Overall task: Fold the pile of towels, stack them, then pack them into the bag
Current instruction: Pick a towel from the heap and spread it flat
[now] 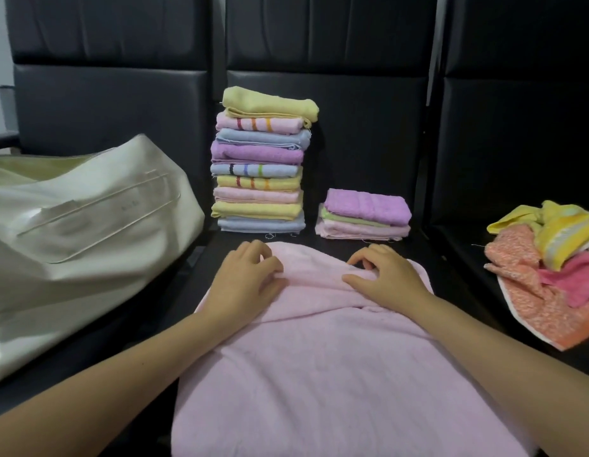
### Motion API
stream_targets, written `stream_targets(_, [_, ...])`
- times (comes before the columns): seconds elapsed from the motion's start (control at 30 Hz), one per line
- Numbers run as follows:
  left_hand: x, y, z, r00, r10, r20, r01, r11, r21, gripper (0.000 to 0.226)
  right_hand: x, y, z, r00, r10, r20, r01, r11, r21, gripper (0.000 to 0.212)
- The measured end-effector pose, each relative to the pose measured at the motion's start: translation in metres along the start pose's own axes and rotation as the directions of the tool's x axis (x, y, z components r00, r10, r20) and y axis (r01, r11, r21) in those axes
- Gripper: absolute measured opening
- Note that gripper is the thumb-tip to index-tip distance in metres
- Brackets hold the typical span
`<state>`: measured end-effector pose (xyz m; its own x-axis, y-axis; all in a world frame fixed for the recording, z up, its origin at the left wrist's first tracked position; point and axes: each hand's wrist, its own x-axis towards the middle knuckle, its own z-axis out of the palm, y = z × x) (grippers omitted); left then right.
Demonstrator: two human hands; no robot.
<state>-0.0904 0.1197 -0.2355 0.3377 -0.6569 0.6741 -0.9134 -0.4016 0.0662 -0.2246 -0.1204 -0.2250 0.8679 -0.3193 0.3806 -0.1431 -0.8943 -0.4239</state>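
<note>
A large pale pink towel lies spread on the black seat in front of me. My left hand and my right hand both pinch a raised fold across its far part, fingers curled into the cloth. Behind them stands a tall stack of folded towels in yellow, pink, blue and purple. To its right sits a short stack with a purple towel on top. A cream bag lies slumped at the left. A pile of unfolded towels, orange, yellow and pink, sits at the right.
Everything rests on a row of black padded seats with tall black backrests close behind the stacks. A gap between seat cushions runs beside the bag and another beside the unfolded pile.
</note>
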Motion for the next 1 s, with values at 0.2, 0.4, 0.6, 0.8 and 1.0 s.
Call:
stream_targets(0.2, [-0.006, 0.015, -0.007, 0.982, 0.144, 0.126, -0.111, 0.965, -0.235, 0.021, -0.013, -0.009, -0.01, 0.992, 0.08, 0.102, -0.078, 0.997, -0.024, 0.015])
stream_targets(0.4, [-0.008, 0.016, -0.005, 0.972, -0.007, 0.233, 0.065, 0.968, -0.244, 0.043, -0.007, -0.019, -0.016, 0.93, 0.262, 0.258, -0.28, 0.96, 0.032, 0.035])
stream_targets(0.6, [-0.01, 0.016, 0.0, 0.957, -0.143, 0.251, 0.185, 0.971, -0.152, 0.05, -0.001, -0.036, -0.011, 0.946, 0.155, 0.286, -0.202, 0.969, 0.143, 0.009])
stream_targets(0.8, [-0.004, 0.009, 0.003, 0.933, -0.167, 0.319, 0.198, 0.978, -0.066, 0.058, 0.01, -0.04, -0.027, 0.87, 0.491, 0.046, -0.377, 0.603, 0.703, 0.017])
stream_targets(1.0, [0.003, 0.009, -0.009, 0.961, -0.139, 0.238, 0.125, 0.989, 0.073, 0.059, 0.01, 0.005, -0.043, 0.602, 0.783, -0.156, -0.452, 0.495, 0.742, 0.025])
